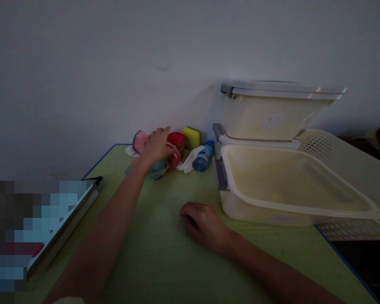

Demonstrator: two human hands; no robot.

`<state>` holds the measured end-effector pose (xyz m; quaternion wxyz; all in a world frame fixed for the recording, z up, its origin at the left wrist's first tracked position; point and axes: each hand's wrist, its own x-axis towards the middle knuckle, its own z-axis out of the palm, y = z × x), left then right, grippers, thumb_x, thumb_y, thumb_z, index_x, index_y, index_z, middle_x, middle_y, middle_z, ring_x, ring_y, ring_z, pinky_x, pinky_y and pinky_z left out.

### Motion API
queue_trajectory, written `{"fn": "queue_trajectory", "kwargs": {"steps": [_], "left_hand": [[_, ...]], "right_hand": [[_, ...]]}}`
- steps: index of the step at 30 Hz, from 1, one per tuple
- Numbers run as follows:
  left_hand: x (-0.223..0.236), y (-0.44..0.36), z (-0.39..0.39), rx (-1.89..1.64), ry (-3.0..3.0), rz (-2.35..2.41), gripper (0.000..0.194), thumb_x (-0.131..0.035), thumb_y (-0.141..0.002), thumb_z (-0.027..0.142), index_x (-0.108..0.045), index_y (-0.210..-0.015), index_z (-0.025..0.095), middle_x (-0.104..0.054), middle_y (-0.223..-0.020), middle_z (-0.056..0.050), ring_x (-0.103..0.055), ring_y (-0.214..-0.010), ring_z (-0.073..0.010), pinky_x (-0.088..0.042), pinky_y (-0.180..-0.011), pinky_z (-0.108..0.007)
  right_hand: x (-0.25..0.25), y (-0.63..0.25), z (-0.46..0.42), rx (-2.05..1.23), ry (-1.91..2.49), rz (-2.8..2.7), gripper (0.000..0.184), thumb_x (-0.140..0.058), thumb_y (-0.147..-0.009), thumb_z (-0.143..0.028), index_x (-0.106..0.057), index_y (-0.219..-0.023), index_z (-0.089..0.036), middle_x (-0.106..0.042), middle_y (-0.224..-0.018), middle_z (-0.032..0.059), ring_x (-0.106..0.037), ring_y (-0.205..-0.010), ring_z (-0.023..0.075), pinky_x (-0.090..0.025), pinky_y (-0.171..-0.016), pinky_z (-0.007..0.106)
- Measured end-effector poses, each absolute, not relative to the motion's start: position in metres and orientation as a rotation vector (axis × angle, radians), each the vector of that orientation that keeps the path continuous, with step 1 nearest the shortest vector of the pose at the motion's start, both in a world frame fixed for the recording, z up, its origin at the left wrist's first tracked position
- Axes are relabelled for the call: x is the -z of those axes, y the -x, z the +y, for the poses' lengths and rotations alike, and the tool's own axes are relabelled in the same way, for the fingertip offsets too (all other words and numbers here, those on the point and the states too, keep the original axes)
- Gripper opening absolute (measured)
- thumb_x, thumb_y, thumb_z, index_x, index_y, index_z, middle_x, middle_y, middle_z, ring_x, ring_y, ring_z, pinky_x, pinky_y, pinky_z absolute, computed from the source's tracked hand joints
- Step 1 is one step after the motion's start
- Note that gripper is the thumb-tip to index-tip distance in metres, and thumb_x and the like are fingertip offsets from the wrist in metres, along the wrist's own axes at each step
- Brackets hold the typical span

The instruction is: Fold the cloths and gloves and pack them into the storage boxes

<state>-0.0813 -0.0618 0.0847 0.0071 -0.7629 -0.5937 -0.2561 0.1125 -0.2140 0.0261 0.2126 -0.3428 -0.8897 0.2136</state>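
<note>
My left hand (156,145) reaches to the back of the green table (158,253), over a small heap of cleaning things by the wall. Its fingers are spread and rest over a red mesh scrubber (177,141) and a teal cloth (158,169). A pink cloth (139,141) lies just behind the hand. My right hand (204,226) lies palm down on the table with fingers curled under, holding nothing I can see, close to the front of an open cream plastic box (291,211).
A yellow sponge (192,137), a white rag (190,160) and a small blue bottle (203,157) lie by the wall. A lidded cream box (272,112) stands behind the open one, a perforated basket (345,156) to the right. A tablet (66,228) lies at the left.
</note>
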Motion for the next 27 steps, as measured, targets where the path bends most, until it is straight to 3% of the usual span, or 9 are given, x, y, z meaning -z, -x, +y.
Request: {"fn": "queue_trajectory", "kwargs": {"steps": [3,6,9,12,15,19,23,27], "left_hand": [[-0.069,0.092,-0.058,0.719,2.511,-1.997,0.105,-0.076,-0.054,0.021,-0.018,-0.140,0.007,-0.041,-0.134,-0.025,-0.043,-0.123,-0.0332,-0.038,-0.098,-0.042],[-0.072,0.092,-0.055,0.800,2.598,-1.913,0.114,-0.080,-0.049,0.027,-0.015,-0.141,0.010,-0.035,-0.140,-0.023,-0.038,-0.128,-0.0314,-0.036,-0.101,-0.040],[-0.089,0.077,-0.048,0.992,2.610,-1.747,0.107,-0.075,-0.060,0.038,-0.012,-0.142,0.012,-0.019,-0.148,-0.022,-0.019,-0.137,-0.0313,-0.026,-0.107,-0.044],[-0.099,0.049,-0.036,0.856,2.557,-1.754,0.096,-0.071,-0.068,0.032,-0.013,-0.142,0.015,-0.007,-0.150,-0.024,-0.007,-0.138,-0.0371,-0.018,-0.105,-0.058],[-0.096,0.022,-0.023,0.662,2.529,-1.731,0.080,-0.067,-0.068,0.014,-0.028,-0.138,0.019,-0.017,-0.148,-0.022,-0.018,-0.135,-0.0418,-0.016,-0.102,-0.064],[-0.096,0.002,-0.020,0.719,2.470,-1.655,0.043,-0.049,-0.075,0.003,-0.050,-0.117,0.016,-0.044,-0.133,-0.017,-0.040,-0.124,-0.0336,-0.018,-0.105,-0.059],[-0.107,-0.004,-0.037,0.865,2.337,-1.653,0.031,-0.051,-0.076,0.012,-0.049,-0.106,0.012,-0.051,-0.117,-0.016,-0.049,-0.111,-0.0298,-0.036,-0.096,-0.046],[-0.099,-0.002,-0.075,1.198,2.165,-1.585,0.022,-0.056,-0.072,0.017,-0.045,-0.091,0.016,-0.054,-0.101,-0.012,-0.052,-0.098,-0.0259,-0.045,-0.085,-0.039]], "right_hand": [[-0.026,-0.112,-0.214,-0.613,0.962,-2.460,0.016,-0.044,-0.079,-0.005,-0.054,-0.079,-0.017,-0.057,-0.073,0.0021,-0.050,-0.065,0.0129,-0.037,-0.060,0.022],[-0.026,-0.111,-0.214,-0.623,0.966,-2.455,0.015,-0.044,-0.079,-0.005,-0.054,-0.079,-0.016,-0.056,-0.073,0.0021,-0.050,-0.065,0.0129,-0.037,-0.060,0.022],[-0.025,-0.111,-0.213,-0.621,0.968,-2.480,0.014,-0.044,-0.080,-0.007,-0.054,-0.079,-0.017,-0.056,-0.074,0.0022,-0.051,-0.065,0.0129,-0.037,-0.060,0.022],[-0.025,-0.111,-0.212,-0.582,0.967,-2.518,0.013,-0.044,-0.080,-0.007,-0.054,-0.080,-0.017,-0.057,-0.076,0.0031,-0.051,-0.068,0.0135,-0.036,-0.061,0.023],[-0.026,-0.112,-0.213,-0.583,0.978,-2.504,0.013,-0.045,-0.079,-0.007,-0.054,-0.079,-0.017,-0.056,-0.075,0.0030,-0.049,-0.066,0.0136,-0.034,-0.059,0.023],[-0.026,-0.111,-0.214,-0.697,0.968,-2.396,0.013,-0.046,-0.077,-0.006,-0.054,-0.075,-0.016,-0.054,-0.072,0.0021,-0.046,-0.064,0.0131,-0.033,-0.058,0.024],[-0.021,-0.112,-0.211,-0.833,0.997,-2.217,0.018,-0.045,-0.072,-0.002,-0.054,-0.078,-0.017,-0.052,-0.070,-0.0001,-0.047,-0.063,0.0122,-0.036,-0.060,0.024],[-0.016,-0.114,-0.202,-0.973,1.019,-2.003,0.023,-0.042,-0.079,-0.011,-0.050,-0.100,-0.017,-0.055,-0.079,0.0024,-0.052,-0.067,0.0122,-0.042,-0.062,0.024]]}}
